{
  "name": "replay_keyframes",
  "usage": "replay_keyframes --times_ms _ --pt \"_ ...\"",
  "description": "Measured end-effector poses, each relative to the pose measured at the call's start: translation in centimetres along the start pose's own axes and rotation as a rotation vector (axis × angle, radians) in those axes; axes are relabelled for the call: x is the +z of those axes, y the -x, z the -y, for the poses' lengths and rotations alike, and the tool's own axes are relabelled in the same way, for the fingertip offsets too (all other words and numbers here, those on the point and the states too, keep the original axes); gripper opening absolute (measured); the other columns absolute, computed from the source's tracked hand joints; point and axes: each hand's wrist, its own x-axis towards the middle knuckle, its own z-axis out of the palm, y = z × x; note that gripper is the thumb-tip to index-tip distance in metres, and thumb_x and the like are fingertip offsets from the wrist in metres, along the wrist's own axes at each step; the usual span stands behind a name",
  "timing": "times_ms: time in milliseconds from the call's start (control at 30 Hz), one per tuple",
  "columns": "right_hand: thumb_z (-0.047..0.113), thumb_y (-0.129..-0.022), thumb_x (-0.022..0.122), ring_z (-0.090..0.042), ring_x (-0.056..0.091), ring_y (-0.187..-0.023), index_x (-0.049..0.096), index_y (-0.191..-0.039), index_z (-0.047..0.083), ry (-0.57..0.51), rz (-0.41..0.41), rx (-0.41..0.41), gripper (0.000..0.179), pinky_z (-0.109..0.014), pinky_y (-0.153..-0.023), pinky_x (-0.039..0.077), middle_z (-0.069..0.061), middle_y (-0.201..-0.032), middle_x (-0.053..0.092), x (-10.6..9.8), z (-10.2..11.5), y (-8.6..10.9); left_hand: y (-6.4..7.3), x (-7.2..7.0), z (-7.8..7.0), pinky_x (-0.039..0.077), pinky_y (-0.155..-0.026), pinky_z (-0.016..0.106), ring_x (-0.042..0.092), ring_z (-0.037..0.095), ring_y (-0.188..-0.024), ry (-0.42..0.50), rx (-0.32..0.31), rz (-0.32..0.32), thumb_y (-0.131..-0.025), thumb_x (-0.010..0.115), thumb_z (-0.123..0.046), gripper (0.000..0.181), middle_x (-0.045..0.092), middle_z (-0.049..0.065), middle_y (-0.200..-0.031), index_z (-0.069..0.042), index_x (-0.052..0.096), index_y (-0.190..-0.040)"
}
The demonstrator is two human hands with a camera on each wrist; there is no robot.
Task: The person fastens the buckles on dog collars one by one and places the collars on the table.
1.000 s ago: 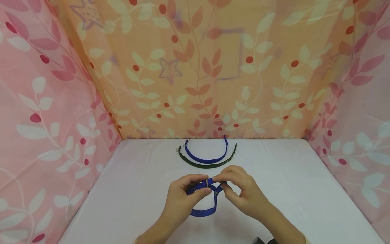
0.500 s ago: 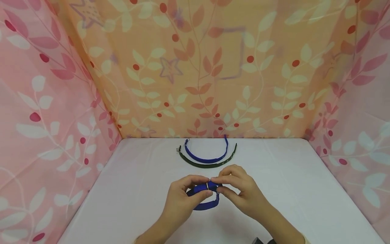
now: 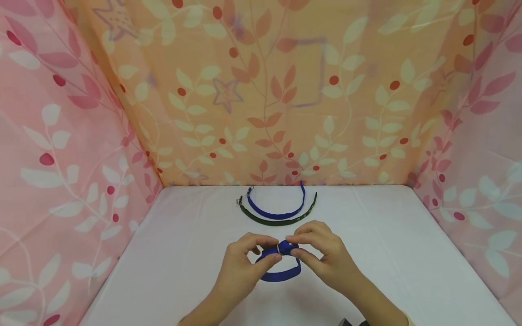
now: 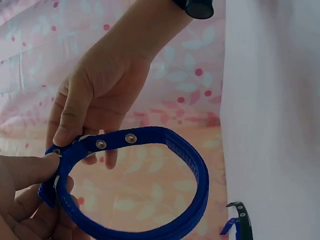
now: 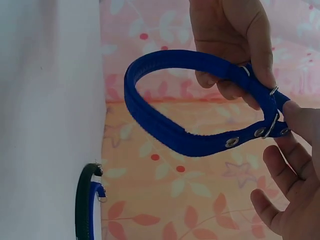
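Note:
A blue pet collar (image 3: 281, 275) is closed into a loop in front of me, held above the table. My left hand (image 3: 241, 260) pinches it between thumb and fingers close to its metal fittings. Just to the right, my right hand (image 3: 322, 250) pinches the folded strap end by the buckle. In the left wrist view the collar (image 4: 201, 192) shows two metal eyelets (image 4: 130, 138) on the strap. The right wrist view has the right thumb pressing the strap end beside the buckle's metal frame (image 5: 271, 125); fingers partly hide this end.
Farther back on the white table (image 3: 183, 253) lie a second blue collar (image 3: 275, 215) and a dark green collar (image 3: 271, 222), both curved and unfastened, side by side. Patterned cloth walls (image 3: 261, 113) rise behind and at both sides. A dark object (image 3: 345, 322) shows at the bottom edge.
The loop of the blue collar has swung and spread to the right below the hands. The strap end between the hands has shifted as the right fingers work it. Both hands stay nearly in place.

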Motion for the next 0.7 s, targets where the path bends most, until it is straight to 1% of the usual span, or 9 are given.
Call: replay_keyframes --times_ms 100,200,333,467,567,700 --pt "0.012 -0.091 0.078 -0.017 0.057 -0.102 0.076 -0.116 0.011 -0.001 0.021 -0.071 0.024 -0.024 -0.091 0.045 0.001 -0.105 0.067 0.18 -0.22 0.05 0.08 0.19 0.01 0.055 -0.087 0.025 0.065 0.010 -0.099 0.029 0.018 0.018 -0.086 0.084 -0.031 0.021 0.071 -0.018 -0.099 -0.034 0.077 -0.106" --pt "0.015 -0.092 0.078 -0.017 0.058 -0.102 0.074 -0.116 0.013 0.014 0.044 -0.088 0.024 -0.027 -0.094 0.044 0.002 -0.105 0.068 0.40 -0.32 0.05 0.15 0.31 -0.02 0.058 -0.087 0.024 0.066 0.012 -0.099 0.061 0.018 0.017 -0.087 0.083 -0.031 0.019 0.071 -0.016 -0.101 -0.035 0.077 -0.105" --pt "0.017 -0.088 0.082 -0.014 0.061 -0.105 0.071 -0.121 0.016 0.041 0.057 -0.018 0.034 -0.025 -0.097 0.044 0.007 -0.109 0.070 0.56 -0.09 0.07 0.21 0.20 -0.22 0.058 -0.088 0.025 0.067 0.013 -0.100 0.085 0.013 0.008 -0.086 0.084 -0.028 0.019 0.071 -0.015 -0.101 -0.032 0.077 -0.103" --pt "0.014 -0.083 0.086 -0.012 0.062 -0.104 0.069 -0.124 0.018 0.063 0.056 0.042 0.044 -0.026 -0.097 0.043 0.009 -0.108 0.071 0.55 0.24 0.14 0.16 0.03 -0.38 0.058 -0.088 0.025 0.067 0.014 -0.101 0.091 0.014 0.008 -0.084 0.086 -0.026 0.019 0.072 -0.014 -0.100 -0.029 0.078 -0.102" --pt "0.013 -0.082 0.087 -0.011 0.062 -0.104 0.069 -0.123 0.021 0.076 0.064 0.096 0.046 -0.028 -0.096 0.044 0.011 -0.106 0.071 0.48 0.44 0.21 0.07 -0.13 -0.33 0.057 -0.088 0.026 0.067 0.013 -0.100 0.082 0.025 0.004 -0.084 0.086 -0.027 0.019 0.072 -0.014 -0.099 -0.029 0.078 -0.101" --pt "0.016 -0.083 0.087 -0.009 0.061 -0.106 0.069 -0.123 0.024 0.097 0.081 0.171 0.044 -0.029 -0.094 0.046 0.014 -0.106 0.071 0.33 0.53 0.32 -0.03 -0.50 -0.18 0.057 -0.087 0.026 0.067 0.012 -0.098 0.063 0.036 -0.016 -0.084 0.087 -0.026 0.019 0.072 -0.013 -0.097 -0.032 0.078 -0.099"
